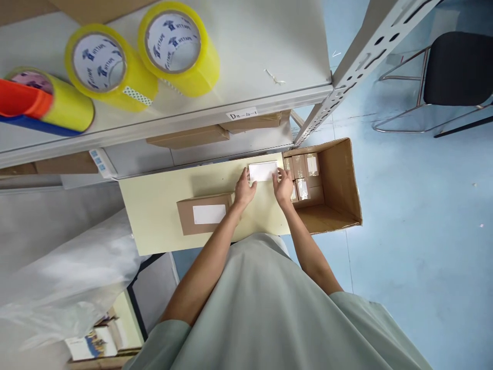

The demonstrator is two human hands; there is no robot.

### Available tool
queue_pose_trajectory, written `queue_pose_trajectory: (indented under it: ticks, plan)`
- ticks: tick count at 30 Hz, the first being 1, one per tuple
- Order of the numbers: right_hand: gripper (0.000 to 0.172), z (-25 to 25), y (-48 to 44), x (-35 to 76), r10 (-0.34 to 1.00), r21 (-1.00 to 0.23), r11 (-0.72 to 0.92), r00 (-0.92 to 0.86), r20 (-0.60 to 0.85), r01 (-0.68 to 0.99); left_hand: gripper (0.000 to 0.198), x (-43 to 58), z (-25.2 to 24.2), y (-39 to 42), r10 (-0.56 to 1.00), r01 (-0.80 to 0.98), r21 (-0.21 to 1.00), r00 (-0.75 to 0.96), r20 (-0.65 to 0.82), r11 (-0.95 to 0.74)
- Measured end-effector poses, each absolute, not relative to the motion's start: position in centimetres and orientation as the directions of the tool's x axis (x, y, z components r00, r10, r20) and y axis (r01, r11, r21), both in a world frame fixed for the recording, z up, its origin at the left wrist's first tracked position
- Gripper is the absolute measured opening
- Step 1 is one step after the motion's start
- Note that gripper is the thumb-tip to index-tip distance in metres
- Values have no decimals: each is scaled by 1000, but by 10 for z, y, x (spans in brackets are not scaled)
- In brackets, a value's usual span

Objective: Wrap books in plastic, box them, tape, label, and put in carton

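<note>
My left hand (244, 189) and my right hand (284, 185) both grip a small white rectangular label (263, 171), one at each end, over a pale yellow table top (154, 216). A small brown parcel (205, 213) with a white label lies on the table just left of my left forearm. An open cardboard box (339, 180) stands to the right of my right hand, with several small brown taped parcels (304, 174) stacked inside.
A grey metal shelf (246, 56) above carries three yellow tape rolls (177, 46) and an orange-blue tape dispenser (23, 105). A black chair (454, 72) stands on the blue floor at the right. White plastic sheeting (57, 257) lies at the left.
</note>
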State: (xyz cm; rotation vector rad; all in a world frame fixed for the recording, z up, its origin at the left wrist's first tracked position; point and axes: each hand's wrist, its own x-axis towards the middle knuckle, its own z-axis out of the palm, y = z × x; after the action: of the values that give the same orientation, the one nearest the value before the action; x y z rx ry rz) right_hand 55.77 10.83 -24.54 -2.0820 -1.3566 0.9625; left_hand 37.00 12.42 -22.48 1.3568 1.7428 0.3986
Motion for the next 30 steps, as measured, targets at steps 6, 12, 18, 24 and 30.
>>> queue_pose_trajectory:
  ticks: [6,12,18,24,30]
  plan:
    - [42,-238,116,559,900,-724,-435,276,-336,536,60,382,-197,138,869,537,689,-213,-447,486]
    - [45,-235,117,563,892,-754,-446,310,-329,482,22,385,-186,148,859,467,722,-255,-443,511]
    - [60,-213,110,559,967,-857,-222,215,-134,464,37,398,-176,151,876,295,825,-165,-453,482]
    - [85,-196,105,556,985,-929,-136,151,-88,343,69,423,-160,153,906,165,897,37,-421,410]
    - [73,-203,109,591,955,-910,-215,269,-121,355,31,434,-183,159,924,495,836,154,-351,235]
